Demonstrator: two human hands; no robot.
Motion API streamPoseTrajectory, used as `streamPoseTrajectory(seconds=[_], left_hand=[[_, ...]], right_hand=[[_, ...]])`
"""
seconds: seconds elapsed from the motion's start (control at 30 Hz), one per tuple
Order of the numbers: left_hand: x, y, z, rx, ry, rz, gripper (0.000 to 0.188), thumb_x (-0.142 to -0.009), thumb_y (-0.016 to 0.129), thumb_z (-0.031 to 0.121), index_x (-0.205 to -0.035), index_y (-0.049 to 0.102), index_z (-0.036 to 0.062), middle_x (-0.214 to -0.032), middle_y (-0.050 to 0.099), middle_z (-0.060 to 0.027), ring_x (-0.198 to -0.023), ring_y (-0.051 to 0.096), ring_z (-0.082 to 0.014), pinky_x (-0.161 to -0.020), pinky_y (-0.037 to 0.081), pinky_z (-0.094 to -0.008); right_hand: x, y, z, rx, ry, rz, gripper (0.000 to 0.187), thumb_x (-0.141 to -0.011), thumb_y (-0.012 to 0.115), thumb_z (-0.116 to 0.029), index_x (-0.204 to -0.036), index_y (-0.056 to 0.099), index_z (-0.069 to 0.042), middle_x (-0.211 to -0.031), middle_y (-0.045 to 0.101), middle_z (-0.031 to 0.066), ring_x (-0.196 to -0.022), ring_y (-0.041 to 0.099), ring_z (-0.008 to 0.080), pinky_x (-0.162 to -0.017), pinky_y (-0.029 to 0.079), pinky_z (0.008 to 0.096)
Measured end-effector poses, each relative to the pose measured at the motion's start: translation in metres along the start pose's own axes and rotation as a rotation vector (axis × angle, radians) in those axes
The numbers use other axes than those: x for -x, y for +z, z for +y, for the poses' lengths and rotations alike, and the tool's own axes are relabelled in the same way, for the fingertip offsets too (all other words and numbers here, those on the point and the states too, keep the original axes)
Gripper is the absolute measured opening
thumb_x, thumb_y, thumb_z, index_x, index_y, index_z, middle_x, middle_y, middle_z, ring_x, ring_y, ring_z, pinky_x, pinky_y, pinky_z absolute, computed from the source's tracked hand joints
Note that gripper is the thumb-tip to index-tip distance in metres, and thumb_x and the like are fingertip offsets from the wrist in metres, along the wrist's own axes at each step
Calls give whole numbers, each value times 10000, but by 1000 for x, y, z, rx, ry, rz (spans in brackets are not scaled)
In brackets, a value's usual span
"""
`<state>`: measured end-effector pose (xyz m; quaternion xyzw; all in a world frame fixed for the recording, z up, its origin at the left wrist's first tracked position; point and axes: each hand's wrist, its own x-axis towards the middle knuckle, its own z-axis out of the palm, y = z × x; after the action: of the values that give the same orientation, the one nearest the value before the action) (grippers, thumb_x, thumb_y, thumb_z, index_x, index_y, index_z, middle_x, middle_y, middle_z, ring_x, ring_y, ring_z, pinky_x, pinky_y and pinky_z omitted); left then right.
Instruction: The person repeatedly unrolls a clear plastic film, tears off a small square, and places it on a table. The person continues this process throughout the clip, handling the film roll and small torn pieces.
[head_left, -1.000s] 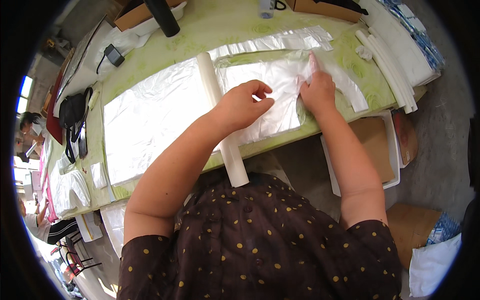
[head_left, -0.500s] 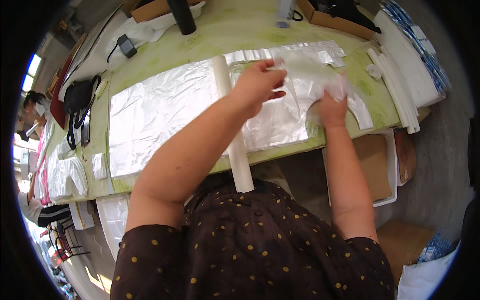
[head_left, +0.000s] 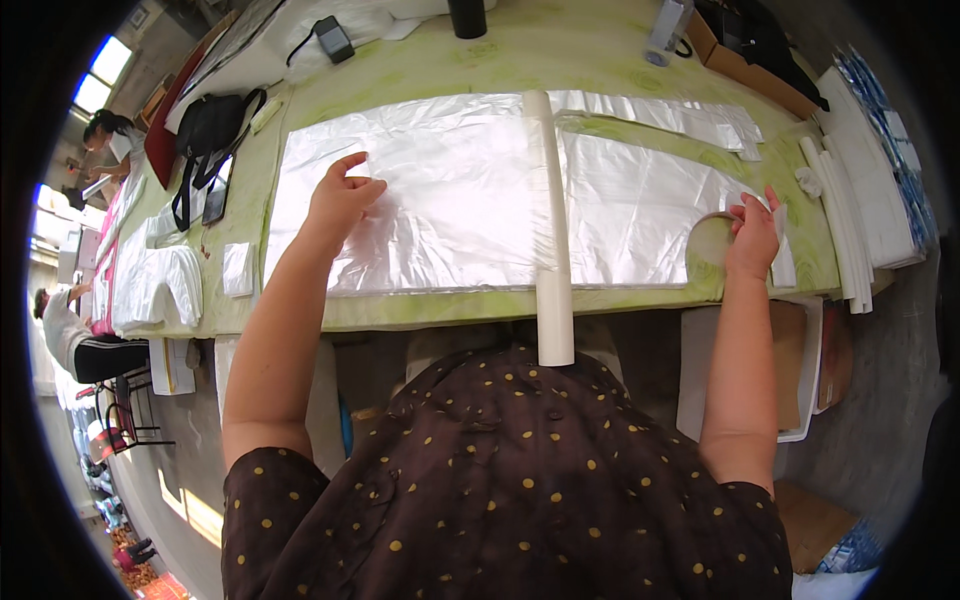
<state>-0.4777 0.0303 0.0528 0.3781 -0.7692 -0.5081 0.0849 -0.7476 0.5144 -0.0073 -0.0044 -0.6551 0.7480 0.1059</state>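
A stack of thin, shiny white plastic bags [head_left: 430, 200] lies flat on the table, with curved cut-outs and handle strips at its right end. Across the stack runs a long pale tube [head_left: 555, 310], its near end jutting over the table edge. My left hand [head_left: 342, 205] hovers at the left part of the stack, thumb and forefinger apart, with nothing visible between them. At the right end, beside the curved cut-out, my right hand [head_left: 754, 238] has its fingers bent together on a thin handle strip of the top bag. The film at its fingertips is hard to make out.
The table [head_left: 560, 65] has a green patterned cover. A black bag [head_left: 212, 130] and a phone [head_left: 217, 195] lie left, by more folded plastic [head_left: 160, 280]. White rolls [head_left: 838, 225] lie right. A dark cylinder [head_left: 467, 18] stands at the back. Another person [head_left: 115, 145] is far left.
My hands have moved apart: the left went left across the stack, the right stays near the handle end. The crumpled clear film between them is no longer bunched up. The view has shifted.
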Motion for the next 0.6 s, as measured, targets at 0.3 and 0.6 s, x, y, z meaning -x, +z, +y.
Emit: streamPoseTrajectory(seconds=[0.3,0.6], left_hand=[[20,55,9,-389,961,327,444,-807,705,10,-1236,622,88,-1273,614,-140,-1217,545,-343,-1071,434,-422],[78,129,-3,-513,917,2,440,-885,646,180,-1294,592,28,-1333,589,-147,-1319,496,-363,-1158,350,-473]], right_hand=[[-18,-54,-11,-639,441,129,378,-994,631,-223,-1315,533,-51,-1150,656,96,-960,628,247,-674,494,291],[163,59,-44,37,88,-692,403,-948,643,-72,-1346,581,-50,-1266,647,106,-1040,643,187,-885,527,309]])
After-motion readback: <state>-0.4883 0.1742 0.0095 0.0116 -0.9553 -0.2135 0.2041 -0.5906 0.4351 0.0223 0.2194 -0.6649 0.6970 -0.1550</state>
